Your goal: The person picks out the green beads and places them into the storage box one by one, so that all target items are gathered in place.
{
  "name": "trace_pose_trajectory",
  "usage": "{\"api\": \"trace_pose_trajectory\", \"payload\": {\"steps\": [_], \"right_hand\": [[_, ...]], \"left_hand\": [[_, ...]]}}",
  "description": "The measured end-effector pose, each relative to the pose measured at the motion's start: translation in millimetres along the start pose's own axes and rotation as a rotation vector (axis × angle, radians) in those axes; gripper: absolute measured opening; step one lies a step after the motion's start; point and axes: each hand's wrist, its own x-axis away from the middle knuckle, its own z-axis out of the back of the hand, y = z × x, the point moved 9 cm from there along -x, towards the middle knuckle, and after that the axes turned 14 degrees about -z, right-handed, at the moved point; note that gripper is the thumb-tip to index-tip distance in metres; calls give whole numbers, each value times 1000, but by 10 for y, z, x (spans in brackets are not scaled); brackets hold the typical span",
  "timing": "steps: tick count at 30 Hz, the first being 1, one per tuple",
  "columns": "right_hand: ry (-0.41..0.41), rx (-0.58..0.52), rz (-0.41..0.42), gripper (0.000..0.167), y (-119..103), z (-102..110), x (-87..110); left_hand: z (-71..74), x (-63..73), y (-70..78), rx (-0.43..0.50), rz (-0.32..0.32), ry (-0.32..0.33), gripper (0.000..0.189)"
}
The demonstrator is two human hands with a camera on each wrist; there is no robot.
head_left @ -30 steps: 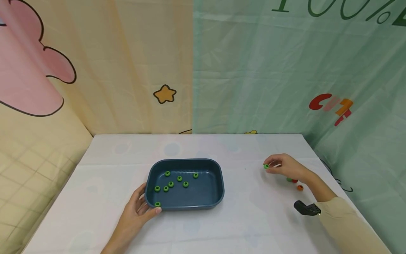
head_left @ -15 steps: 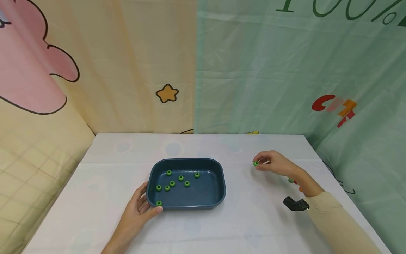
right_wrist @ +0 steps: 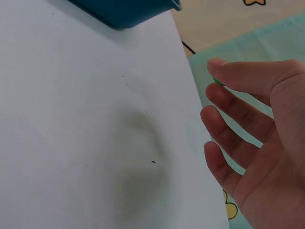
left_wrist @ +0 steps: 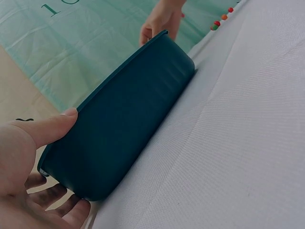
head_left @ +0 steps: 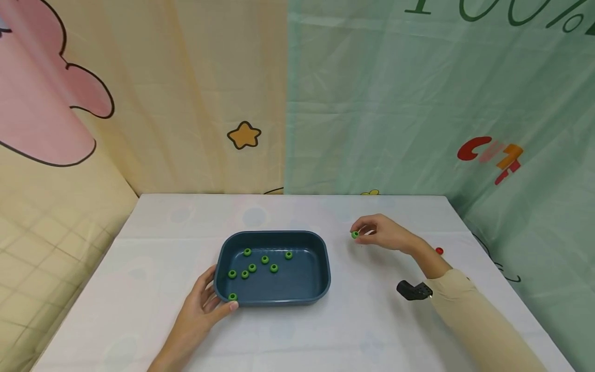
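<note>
A dark blue rectangular tray [head_left: 297,302] sits on the white table, with several green beads [head_left: 274,268] scattered over its bottom. My left hand [head_left: 194,312] grips the tray's near left corner, thumb at the rim and fingers around the outer side; the left wrist view shows the thumb [left_wrist: 57,126] against the wall. To the right of the tray, above the tabletop, my right hand [head_left: 383,233] pinches one green bead [head_left: 355,234] between thumb and fingertips. In the right wrist view only a sliver of that bead [right_wrist: 218,82] shows.
A red bead [head_left: 439,250] lies on the table behind the right forearm; the left wrist view shows several red, orange [left_wrist: 224,16] and green beads there. A black device [head_left: 413,290] is at the right wrist. Printed curtains [head_left: 372,103] stand behind the table.
My right hand has moved left toward the tray, carrying the green bead. The forearm now covers most of the loose beads at the right. My left hand and the tray stay put.
</note>
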Motion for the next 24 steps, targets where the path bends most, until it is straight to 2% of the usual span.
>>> {"api": "trace_pose_trajectory", "payload": {"steps": [18, 24], "right_hand": [[-54, 61, 97, 20, -546, -278, -271], [-107, 57, 112, 20, -763, -395, -373]], "left_hand": [[-5, -8, 13, 16, -5, -7, 100], [-5, -7, 29, 24, -14, -6, 99]]}}
